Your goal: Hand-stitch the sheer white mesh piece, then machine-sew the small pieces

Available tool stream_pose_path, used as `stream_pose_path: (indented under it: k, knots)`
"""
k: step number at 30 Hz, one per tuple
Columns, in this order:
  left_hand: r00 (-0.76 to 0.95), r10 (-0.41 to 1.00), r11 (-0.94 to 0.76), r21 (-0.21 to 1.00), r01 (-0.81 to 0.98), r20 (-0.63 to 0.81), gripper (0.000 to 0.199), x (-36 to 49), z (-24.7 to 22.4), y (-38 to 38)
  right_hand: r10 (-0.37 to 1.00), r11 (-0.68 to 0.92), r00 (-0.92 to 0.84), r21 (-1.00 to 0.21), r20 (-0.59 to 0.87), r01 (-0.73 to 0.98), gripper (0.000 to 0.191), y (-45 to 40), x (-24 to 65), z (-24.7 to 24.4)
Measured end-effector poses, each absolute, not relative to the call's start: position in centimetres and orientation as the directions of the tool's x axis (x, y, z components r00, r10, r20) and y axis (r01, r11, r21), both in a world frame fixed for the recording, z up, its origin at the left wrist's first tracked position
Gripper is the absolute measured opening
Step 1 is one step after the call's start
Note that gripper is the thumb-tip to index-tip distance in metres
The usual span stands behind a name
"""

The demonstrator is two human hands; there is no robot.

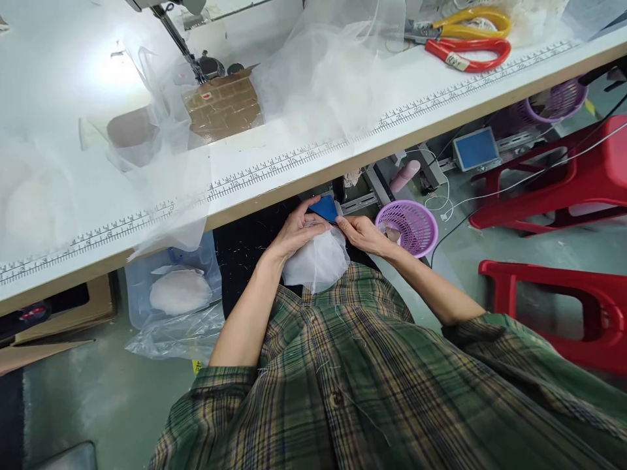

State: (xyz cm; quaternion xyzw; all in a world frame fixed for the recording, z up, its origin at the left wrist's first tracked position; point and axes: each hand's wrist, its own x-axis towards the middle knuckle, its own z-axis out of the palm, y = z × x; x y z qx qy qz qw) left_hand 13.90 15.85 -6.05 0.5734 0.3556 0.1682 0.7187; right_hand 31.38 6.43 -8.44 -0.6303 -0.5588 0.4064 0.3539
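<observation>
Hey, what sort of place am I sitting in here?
Probably a garment or sewing workshop: there's a sewing machine, a white table edged with a printed ruler, and yellow- and red-handled scissors.

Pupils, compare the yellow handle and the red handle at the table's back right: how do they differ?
The red handle bears a pale label; the yellow handle shows none. Red lies nearer the printed ruler, yellow farther back. Both are looped.
</observation>
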Motion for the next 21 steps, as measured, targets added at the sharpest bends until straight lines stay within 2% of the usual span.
stream_pose_path:
  k: [7, 13, 18, 21]
  knots:
    - [0.685, 0.648, 0.32, 0.935, 0.153, -0.334, 0.083, 13.9, -6.3, 15.9, 0.995, -0.101, 0.053, -0.849, -0.086, 0.519, 0.048, 6.6, 31.3, -8.5]
    - [0.684, 0.647, 0.317, 0.935, 0.162, -0.338, 0.086, 14.0, -6.4, 15.8, 0.984, -0.17, 0.144, -0.781, -0.104, 0.601, 0.046, 6.4, 30.9, -8.6]
    - [0.66, 0.663, 0.339, 0.928, 0.157, -0.354, 0.087, 14.1, -6.6, 15.7, 0.977, -0.183, 0.174, -0.893, -0.12, 0.411, 0.055, 6.3, 30.8, -8.1]
    - [0.657, 0.672, 0.331, 0.932, 0.146, -0.342, 0.087, 14.0, -6.7, 15.6, 0.98, -0.151, 0.182, -0.909, -0.085, 0.389, 0.062, 6.5, 30.9, -7.5]
